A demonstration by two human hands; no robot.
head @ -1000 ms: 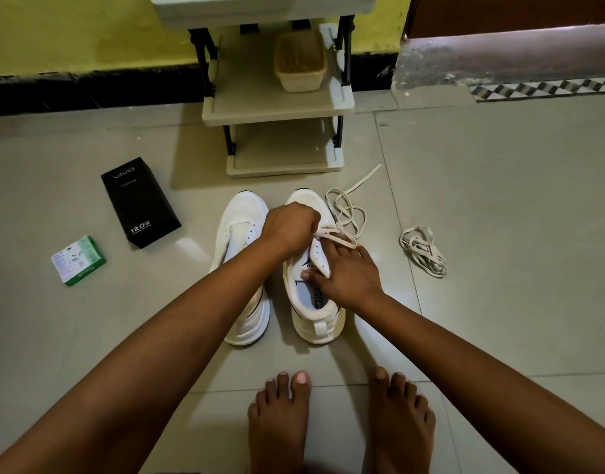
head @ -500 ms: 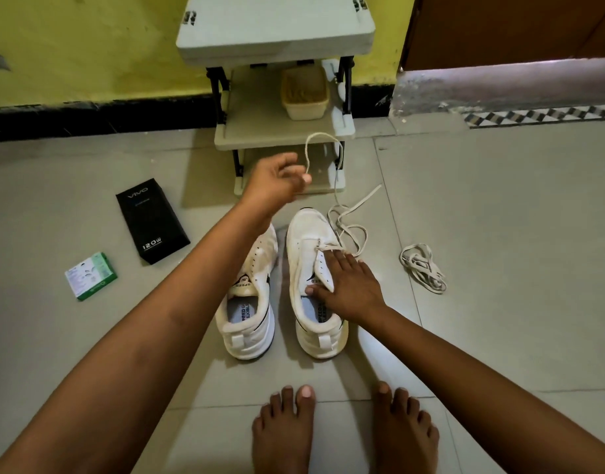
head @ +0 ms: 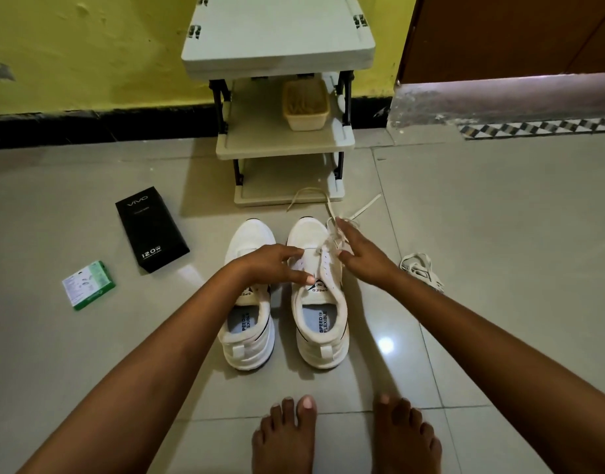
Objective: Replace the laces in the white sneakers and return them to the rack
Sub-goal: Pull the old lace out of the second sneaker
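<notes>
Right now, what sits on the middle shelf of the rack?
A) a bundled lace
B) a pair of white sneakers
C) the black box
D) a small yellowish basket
D: the small yellowish basket stands on the middle shelf of the rack, while both sneakers, the black box and the bundled lace lie on the floor.

Both arms outstretched — left hand (head: 275,265) spread, right hand (head: 364,256) pinching.

Dim indoor light from my feed, warm cast. One small glare spot on the glossy floor tiles (head: 385,344) right of the sneakers. Soft shadows under the rack (head: 277,46). Wide-angle bending at the edges; forearms loom large. Focus fair, slight softness throughout.
</notes>
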